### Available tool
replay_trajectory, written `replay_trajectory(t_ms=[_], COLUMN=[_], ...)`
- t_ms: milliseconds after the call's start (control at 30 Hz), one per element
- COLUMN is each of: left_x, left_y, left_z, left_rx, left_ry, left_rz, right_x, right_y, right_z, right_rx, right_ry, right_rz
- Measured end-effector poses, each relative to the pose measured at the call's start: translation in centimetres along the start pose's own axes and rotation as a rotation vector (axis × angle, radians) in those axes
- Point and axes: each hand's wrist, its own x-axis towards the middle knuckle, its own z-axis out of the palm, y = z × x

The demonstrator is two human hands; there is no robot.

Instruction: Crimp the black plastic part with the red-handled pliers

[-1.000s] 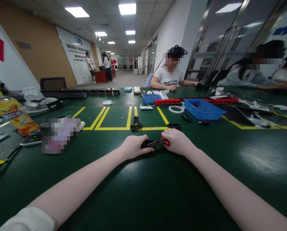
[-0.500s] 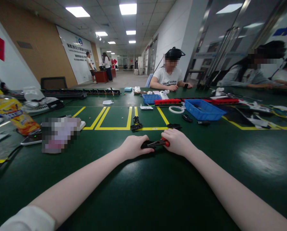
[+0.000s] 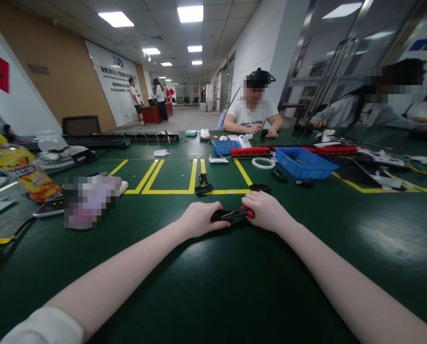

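Note:
Near the middle of the green table (image 3: 206, 277), my left hand (image 3: 201, 220) grips a small black part (image 3: 218, 216) between thumb and fingers. My right hand (image 3: 265, 210) is closed round the red handles of a pair of pliers (image 3: 239, 213). The plier jaws point left and meet the black part; whether they clamp it is too small to tell. Just beyond my hands lie a black assembly (image 3: 203, 185) on the yellow tape and a flat black piece (image 3: 260, 188) close to my right fingers.
Blue bins (image 3: 303, 165) stand at the back right, with black parts (image 3: 279, 176) and a white ring (image 3: 263, 163) beside them. A drink bottle (image 3: 23, 169) and a blurred-out object (image 3: 90, 200) are on the left. A person (image 3: 252, 114) sits across the table.
My hands and the pliers are nearly where they were. Across the table, the seated person's hands have come closer together. At the right, another person's arm and head have shifted.

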Motion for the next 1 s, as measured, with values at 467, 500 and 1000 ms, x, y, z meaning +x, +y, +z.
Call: replay_trajectory(t_ms=[467, 500, 1000], left_x=[-0.01, -0.01, 0.04], left_y=[-0.05, -0.06, 0.04], left_z=[0.10, 0.10, -0.07], left_rx=[-0.013, -0.016, -0.023], left_ry=[-0.010, -0.010, -0.024], left_rz=[0.016, 0.018, 0.020], right_x=[-0.10, -0.07, -0.04], right_y=[0.22, 0.16, -0.49], right_z=[0.19, 0.22, 0.29], right_rx=[0.002, 0.001, -0.012], right_ry=[0.004, 0.004, 0.040], right_rz=[0.002, 0.002, 0.004])
